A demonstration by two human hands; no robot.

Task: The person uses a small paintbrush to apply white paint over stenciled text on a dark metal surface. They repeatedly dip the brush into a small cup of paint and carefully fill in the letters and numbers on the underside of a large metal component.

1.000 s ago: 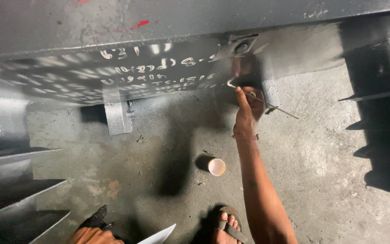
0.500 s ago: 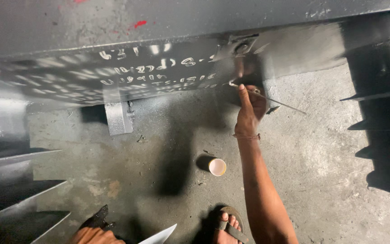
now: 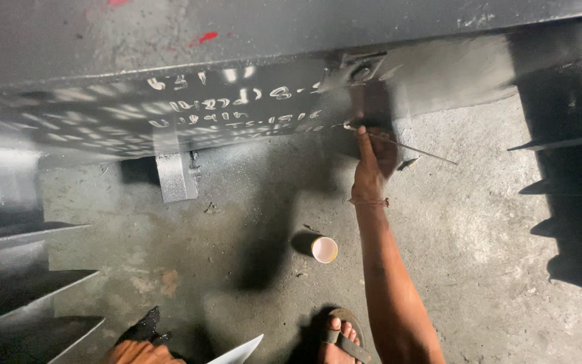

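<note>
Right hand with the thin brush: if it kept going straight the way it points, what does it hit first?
Probably the dark painted steel beam: the right hand already has the thin brush tip about at its face.

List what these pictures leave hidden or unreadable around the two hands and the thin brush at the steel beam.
- Left hand, head view: cut off by the bottom edge, so its grip cannot be told.
- Pale sheet beside it: only a corner shows.
- Thin brush in the right hand: its tip is too small and shadowed against the beam.
- Small cup: its contents are too small to make out.
</note>
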